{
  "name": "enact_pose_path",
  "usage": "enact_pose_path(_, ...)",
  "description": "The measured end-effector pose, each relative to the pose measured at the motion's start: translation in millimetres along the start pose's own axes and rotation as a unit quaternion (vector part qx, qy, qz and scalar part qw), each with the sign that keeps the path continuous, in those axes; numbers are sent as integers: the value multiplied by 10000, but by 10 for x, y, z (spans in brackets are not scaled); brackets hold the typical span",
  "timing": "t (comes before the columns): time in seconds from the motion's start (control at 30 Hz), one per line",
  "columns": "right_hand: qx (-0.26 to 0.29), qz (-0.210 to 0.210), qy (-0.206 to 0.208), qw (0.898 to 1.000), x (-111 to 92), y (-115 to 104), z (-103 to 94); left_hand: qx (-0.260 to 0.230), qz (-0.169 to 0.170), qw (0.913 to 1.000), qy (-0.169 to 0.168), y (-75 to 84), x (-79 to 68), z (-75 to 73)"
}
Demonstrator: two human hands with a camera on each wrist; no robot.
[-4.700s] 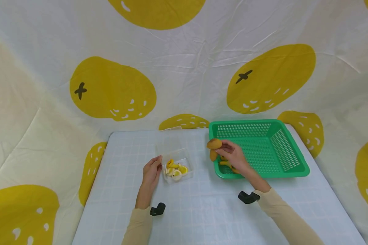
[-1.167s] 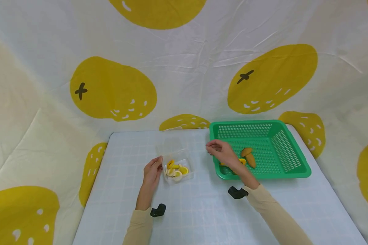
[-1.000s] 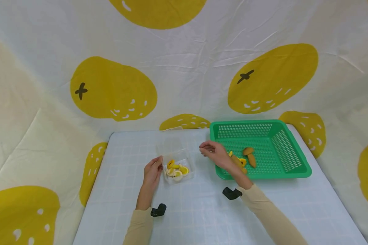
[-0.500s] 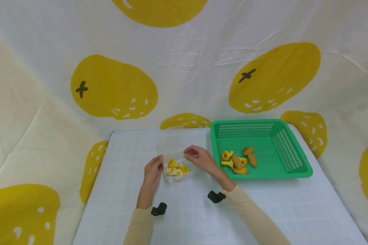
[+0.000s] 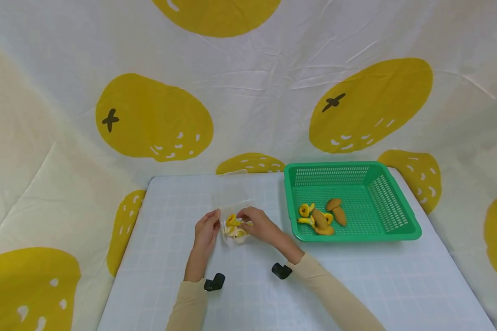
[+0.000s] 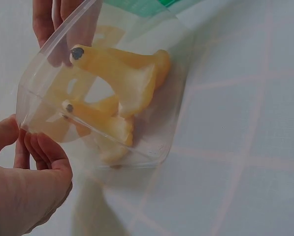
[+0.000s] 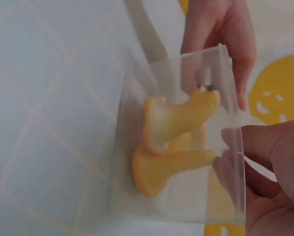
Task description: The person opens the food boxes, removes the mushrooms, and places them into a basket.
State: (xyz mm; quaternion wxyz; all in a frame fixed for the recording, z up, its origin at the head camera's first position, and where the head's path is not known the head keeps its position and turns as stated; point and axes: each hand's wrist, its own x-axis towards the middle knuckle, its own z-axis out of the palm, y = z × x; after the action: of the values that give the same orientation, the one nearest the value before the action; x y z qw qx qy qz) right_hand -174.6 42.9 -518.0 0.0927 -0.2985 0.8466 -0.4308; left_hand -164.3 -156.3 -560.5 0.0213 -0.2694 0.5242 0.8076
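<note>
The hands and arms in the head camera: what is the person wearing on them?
Both hands, left hand and right hand, are bare, with no gloves or rings visible. Long beige sleeves cover both forearms down to the wrists. A small black angled device sits at each wrist, matching the wrist cameras. No cables or markings show.

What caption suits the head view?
Both hands at a clear box of yellow mushrooms; more lie in the green basket.
</note>
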Motion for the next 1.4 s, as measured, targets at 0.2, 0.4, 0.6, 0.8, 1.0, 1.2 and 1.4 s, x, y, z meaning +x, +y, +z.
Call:
enact_pose_path(0.2, -350, 5, 228, 9991, -15, -47, 56, -11, 13, 10000, 14, 5, 3, 21)
enact_pose_path(0.4, -741, 114, 369, 9965, -4, -47, 77, -27, 59, 10000, -34, 4, 10, 45)
enact_pose_path(0.6, -864, 162, 463, 9950, 32, -46, 117, -72, 109, 9999, -57, -8, 6, 35)
enact_pose_path(0.8, -439, 67, 415, 9981, 12, -69, 106, -37, 96, 9999, -63, -25, -2, 19)
enact_pose_path(1.0, 356, 64, 754, 9965, -19, -63, 29, 41, 160, 9999, -53, -25, -13, 14)
enact_pose_path(1.2, 944, 319, 1087, 9891, -24, -12, -111, -47, 177, 9998, -111, -8, -16, 3)
enact_pose_path(1.4, 1625, 637, 1124, 9782, -33, 37, -334, -45, 109, 9999, -38, 0, -27, -11)
